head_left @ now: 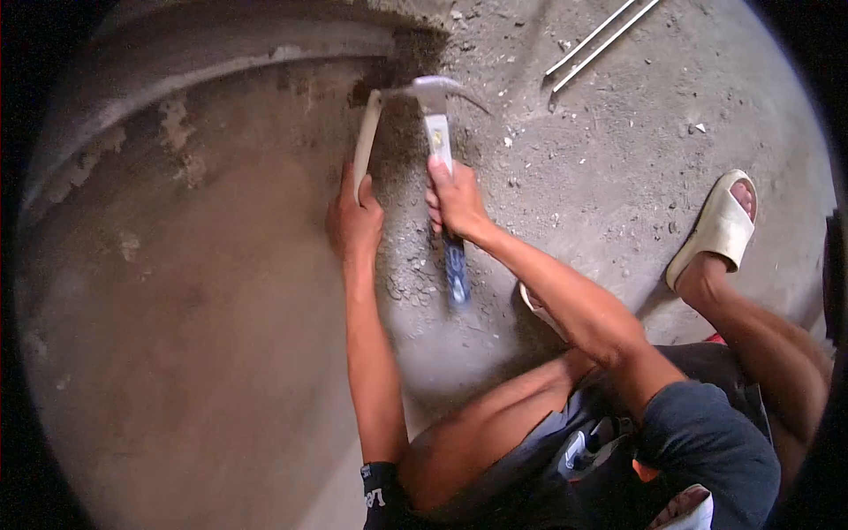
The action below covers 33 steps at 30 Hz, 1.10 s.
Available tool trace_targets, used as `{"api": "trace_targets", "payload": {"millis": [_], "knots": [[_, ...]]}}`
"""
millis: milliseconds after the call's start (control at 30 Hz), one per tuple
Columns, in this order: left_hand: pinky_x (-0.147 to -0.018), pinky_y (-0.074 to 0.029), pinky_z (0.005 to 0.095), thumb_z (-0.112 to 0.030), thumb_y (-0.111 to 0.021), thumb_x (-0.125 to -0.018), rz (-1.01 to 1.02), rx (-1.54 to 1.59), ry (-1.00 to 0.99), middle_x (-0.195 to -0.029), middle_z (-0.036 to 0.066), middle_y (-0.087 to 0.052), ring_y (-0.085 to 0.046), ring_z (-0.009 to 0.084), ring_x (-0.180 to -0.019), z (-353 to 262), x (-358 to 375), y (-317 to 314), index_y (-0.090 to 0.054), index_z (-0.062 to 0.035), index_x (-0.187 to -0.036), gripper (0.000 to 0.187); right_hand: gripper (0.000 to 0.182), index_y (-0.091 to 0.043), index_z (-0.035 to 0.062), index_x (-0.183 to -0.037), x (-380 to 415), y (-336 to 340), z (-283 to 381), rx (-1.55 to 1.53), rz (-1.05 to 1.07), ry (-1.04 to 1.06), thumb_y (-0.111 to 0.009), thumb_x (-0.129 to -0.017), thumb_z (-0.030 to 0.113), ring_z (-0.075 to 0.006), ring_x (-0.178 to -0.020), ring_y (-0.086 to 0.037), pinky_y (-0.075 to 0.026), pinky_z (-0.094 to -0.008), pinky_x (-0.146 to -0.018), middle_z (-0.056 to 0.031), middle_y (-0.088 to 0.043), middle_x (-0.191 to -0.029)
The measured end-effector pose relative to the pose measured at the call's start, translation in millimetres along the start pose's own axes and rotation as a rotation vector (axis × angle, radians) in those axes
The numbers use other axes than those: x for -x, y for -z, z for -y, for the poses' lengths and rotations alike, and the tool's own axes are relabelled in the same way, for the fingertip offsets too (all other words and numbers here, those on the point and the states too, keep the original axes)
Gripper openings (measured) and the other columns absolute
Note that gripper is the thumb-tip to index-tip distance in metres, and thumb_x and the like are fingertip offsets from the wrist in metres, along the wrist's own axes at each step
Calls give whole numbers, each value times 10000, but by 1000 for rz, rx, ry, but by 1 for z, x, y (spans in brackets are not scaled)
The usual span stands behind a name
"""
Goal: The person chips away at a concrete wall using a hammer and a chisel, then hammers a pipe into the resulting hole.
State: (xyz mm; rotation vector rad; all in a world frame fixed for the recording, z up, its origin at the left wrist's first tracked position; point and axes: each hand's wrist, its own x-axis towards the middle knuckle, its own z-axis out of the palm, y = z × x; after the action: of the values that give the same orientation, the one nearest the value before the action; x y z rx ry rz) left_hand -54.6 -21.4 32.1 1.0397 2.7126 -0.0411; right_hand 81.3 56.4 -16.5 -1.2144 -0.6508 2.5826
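The right hand [454, 199] gripped a claw hammer [438, 134] while the left hand [356, 223] clasped a pale bar [367, 141] beside it.

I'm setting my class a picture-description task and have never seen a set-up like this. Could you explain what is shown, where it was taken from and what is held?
There is no machine: a person works with two bare hands. The single picture comes from a camera on the person's head, looking forward and down.

The left hand grips a slim cream-coloured bar; the right hand grips a hammer with a white-and-blue handle and a curved, pointed claw. On the dusty grey floor lie loose grey rubble and two thin, pale bars. The held bar's material is unclear.
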Motion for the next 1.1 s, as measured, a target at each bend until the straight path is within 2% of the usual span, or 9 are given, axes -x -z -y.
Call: {"api": "trace_targets", "payload": {"millis": [67,300,400,433,700,767,800,933,1100], "knots": [[-761,-472,477,-309,-452,-919,34,21,-19,-1017,210,-630,-593,420,-910,4,-6,1,-466,-155,-1299,410,400,-428,75,-825,5,18,18,-33,19,-129,-409,-949,455,-127,-380,-419,-380,-296,-333,-20,-421,-540],[-765,-478,468,-322,-454,-918,78,32,91,-988,211,-637,-603,413,-892,-15,1,15,-464,-143,-1300,422,381,-408,85,-846,24,30,52,-680,-125,300,-370,-965,446,-122,-376,-397,-387,-290,-350,-27,-416,-561],[-748,-482,462,-304,-458,-920,25,-24,44,-959,200,-644,-607,412,-872,-2,5,4,-474,-146,-1288,401,374,-401,88,-831,9,1,36,-211,-96,114,-388,-963,438,-120,-378,-379,-370,-281,-352,-26,-408,-553],[-739,-481,460,-295,-461,-920,-24,18,-24,-948,199,-644,-606,415,-860,9,3,-5,-480,-147,-1281,390,394,-405,84,-824,7,-1,47,-224,91,-273,-417,-949,457,-119,-365,-372,-359,-279,-333,-23,-403,-541],[-726,-473,464,-285,-474,-920,-19,194,-32,-929,209,-634,-596,426,-841,-9,2,6,-491,-140,-1266,376,416,-400,90,-829,29,32,73,-445,-62,93,-354,-960,482,-110,-370,-366,-361,-273,-335,-17,-398,-556],[-731,-472,463,-304,-460,-923,23,99,35,-950,221,-629,-593,430,-862,-12,2,11,-490,-135,-1271,388,403,-395,94,-829,26,14,69,-703,-148,198,-338,-968,468,-104,-383,-367,-368,-271,-349,-3,-387,-555],[-731,-472,463,-304,-460,-923,28,94,38,-950,221,-629,-593,430,-862,-7,2,7,-490,-135,-1271,388,403,-395,94,-829,24,9,65,-706,-151,191,-338,-968,468,-104,-383,-367,-368,-271,-349,-3,-387,-555],[-744,-469,465,-333,-438,-930,16,144,29,-980,227,-626,-593,431,-884,10,0,-8,-484,-125,-1282,412,376,-404,98,-814,1,8,59,-465,220,-424,-352,-972,435,-83,-373,-336,-354,-263,-343,21,-372,-545],[-752,-472,465,-338,-438,-929,22,186,53,-986,219,-630,-595,427,-889,10,4,-13,-490,-123,-1277,412,407,-403,101,-821,32,34,76,-387,90,-270,-333,-968,474,-69,-357,-313,-316,-235,-314,27,-367,-546]]}}
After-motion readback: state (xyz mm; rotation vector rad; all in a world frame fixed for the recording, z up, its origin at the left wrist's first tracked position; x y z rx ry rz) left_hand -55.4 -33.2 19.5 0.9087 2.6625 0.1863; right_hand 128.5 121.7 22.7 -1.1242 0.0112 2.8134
